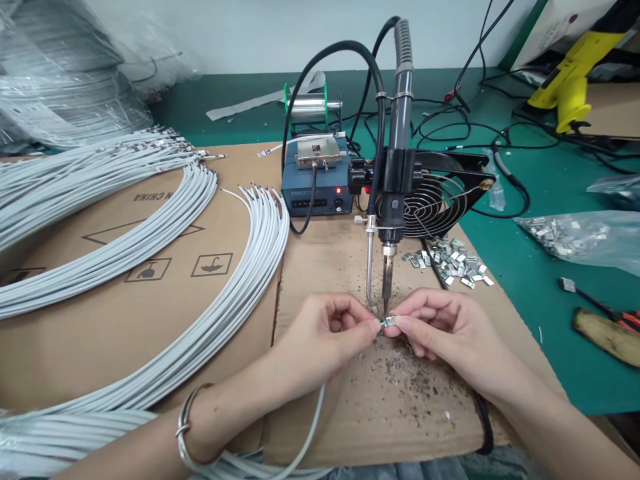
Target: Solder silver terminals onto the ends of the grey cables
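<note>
while the left hand pinches the end of a thin white wire between thumb and forefinger, the right hand grips a small metal clip with its fingertips, and the two meet just under the tip of a soldering iron. the clip lies with its long axis roughly level, left to right, its open end facing the wire, which comes in from the left hand and trails back toward the person. the iron stands nearly upright in a holder, tip pointing down at the clip. all this sits over a sheet of cardboard speckled with dark debris, laid on a green worktop. bundles of white cables curve across the left, a blue control box and a small fan stand behind, and a heap of loose clips lies to the right.
</note>
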A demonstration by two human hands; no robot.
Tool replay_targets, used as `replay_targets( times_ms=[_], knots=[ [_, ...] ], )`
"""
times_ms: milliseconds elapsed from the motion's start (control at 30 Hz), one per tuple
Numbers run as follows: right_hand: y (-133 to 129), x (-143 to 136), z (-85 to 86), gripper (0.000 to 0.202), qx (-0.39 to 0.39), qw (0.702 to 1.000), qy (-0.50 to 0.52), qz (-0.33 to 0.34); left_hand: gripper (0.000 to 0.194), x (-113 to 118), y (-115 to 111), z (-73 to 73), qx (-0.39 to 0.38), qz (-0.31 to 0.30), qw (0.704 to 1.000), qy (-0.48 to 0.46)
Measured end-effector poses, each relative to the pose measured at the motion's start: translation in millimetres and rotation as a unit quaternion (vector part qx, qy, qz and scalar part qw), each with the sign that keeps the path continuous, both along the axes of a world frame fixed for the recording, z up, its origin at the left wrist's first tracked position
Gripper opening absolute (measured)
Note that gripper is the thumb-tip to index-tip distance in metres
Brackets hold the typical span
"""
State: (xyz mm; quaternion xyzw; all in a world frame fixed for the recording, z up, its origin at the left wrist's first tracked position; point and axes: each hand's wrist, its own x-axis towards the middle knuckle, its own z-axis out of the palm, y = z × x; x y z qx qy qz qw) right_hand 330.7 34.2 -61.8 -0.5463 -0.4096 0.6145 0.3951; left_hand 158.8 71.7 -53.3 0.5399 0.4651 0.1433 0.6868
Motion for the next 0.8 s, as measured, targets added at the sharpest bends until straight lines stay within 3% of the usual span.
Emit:
replay_targets(
  times_ms=[467,800],
  knots=[
    [3.3,-4.0,3.1,0.011,-0.029,0.999,-0.011,-0.029,0.022,0.4,0.8,-1.8,-0.001,-0.010,1.000,0.017],
    [-1.2,1.6,4.5,0.011,-0.014,1.000,-0.015,0.015,0.023,-0.4,-2.7,-0.8,-0.026,-0.024,0.999,0.007]
  ],
)
